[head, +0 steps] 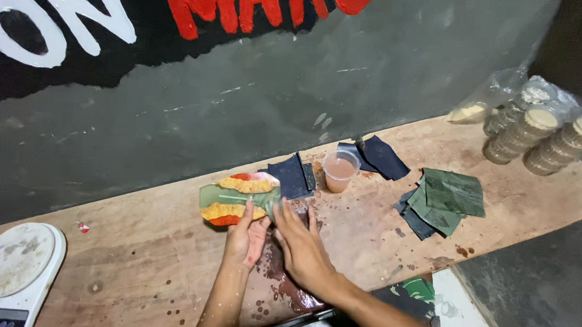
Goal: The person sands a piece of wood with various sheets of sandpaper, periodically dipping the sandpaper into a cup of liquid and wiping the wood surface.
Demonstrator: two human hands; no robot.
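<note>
2 hands (278, 238) on 1 green leaf wrap (240, 198), 1 cup (340, 171) nearby

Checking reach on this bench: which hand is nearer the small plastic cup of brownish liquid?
The right hand. It lies just below the cup, slightly to its left. The left hand is farther left, at the folded green leaf.

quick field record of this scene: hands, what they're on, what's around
left hand: fingers on the leaf-wrapped food, a green leaf over orange and red filling
right hand: touching the wrap's right end
surface: wooden bench, stained
cup: clear plastic, brownish sauce, behind the hands
dark leaf pieces: beside the wrap
green leaf stack: to the right
lidded tubs: stacked, far right
scale: white, far left
</note>
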